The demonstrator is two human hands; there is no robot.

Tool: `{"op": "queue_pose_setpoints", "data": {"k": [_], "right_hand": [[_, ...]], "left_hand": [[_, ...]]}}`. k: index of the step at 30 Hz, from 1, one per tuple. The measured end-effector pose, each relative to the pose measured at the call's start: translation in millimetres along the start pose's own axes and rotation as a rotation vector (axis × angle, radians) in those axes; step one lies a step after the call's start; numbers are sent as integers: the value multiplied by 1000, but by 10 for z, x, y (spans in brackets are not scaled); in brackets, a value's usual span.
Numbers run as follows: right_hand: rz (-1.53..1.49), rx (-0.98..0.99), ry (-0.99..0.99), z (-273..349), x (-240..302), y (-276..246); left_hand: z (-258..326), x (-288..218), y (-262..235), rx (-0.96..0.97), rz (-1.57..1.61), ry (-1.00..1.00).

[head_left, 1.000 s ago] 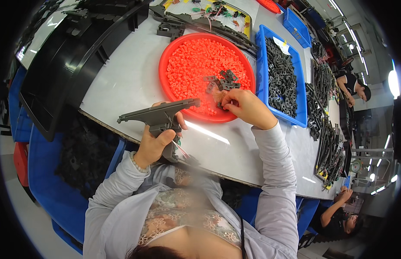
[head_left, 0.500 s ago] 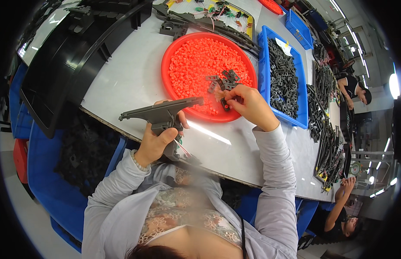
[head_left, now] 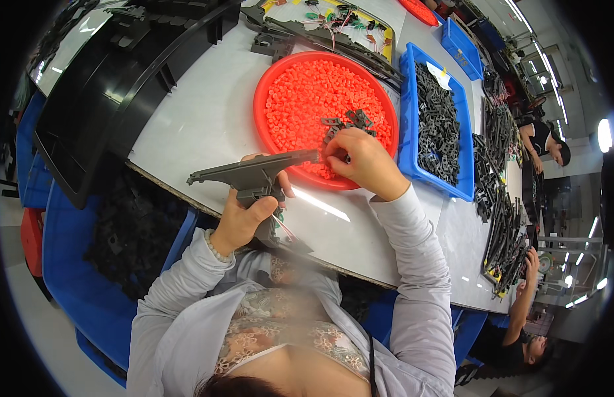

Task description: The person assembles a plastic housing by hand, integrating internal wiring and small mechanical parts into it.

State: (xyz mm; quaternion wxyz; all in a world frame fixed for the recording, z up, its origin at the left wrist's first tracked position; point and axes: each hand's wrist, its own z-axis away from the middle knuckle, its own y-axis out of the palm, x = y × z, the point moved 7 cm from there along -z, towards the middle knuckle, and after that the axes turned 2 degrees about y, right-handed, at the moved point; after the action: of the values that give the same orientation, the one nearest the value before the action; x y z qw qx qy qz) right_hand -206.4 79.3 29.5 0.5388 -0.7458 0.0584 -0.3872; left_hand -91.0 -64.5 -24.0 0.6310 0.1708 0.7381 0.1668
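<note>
My left hand (head_left: 244, 218) is wrapped round a dark grey plastic bracket (head_left: 254, 172), long and flat on top with a blocky part below. Thin pale and pink wires (head_left: 285, 228) hang from its underside. My right hand (head_left: 363, 162) is over the near right part of a round red tray (head_left: 259, 109), close to the bracket's right end. Its fingertips are pinched together, and what they hold is hidden. Small orange-red plastic pieces (head_left: 307, 92) fill the tray. Beyond my right hand, several small dark grey clips (head_left: 353, 121) lie on them.
A blue bin (head_left: 405, 142) of dark clips stands right of the tray. At the left is a large black plastic housing (head_left: 108, 99), above a big blue crate (head_left: 69, 284) of dark parts. Wired assemblies (head_left: 350, 20) lie at the back. Two people (head_left: 518, 331) sit at the far right.
My right hand has moved left, nearer the bracket's end, and its fingers now cover more of the tray and clips. The left hand holds the bracket nearly as before.
</note>
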Motion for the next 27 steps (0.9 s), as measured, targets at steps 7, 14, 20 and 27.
{"op": "queue_pose_setpoints", "data": {"k": [7,14,20,27], "right_hand": [[-22,-83,141,167,-147,-334],[195,-44,-10,159,-27,-200],[132,-85,74,240,-74,-312],[-7,-52,150,274,-149,-229]], "left_hand": [[-21,6,34,22,82,40],[-10,-3,9,55,71,63],[-14,-10,1,48,66,60],[-24,-9,9,61,74,64]]}}
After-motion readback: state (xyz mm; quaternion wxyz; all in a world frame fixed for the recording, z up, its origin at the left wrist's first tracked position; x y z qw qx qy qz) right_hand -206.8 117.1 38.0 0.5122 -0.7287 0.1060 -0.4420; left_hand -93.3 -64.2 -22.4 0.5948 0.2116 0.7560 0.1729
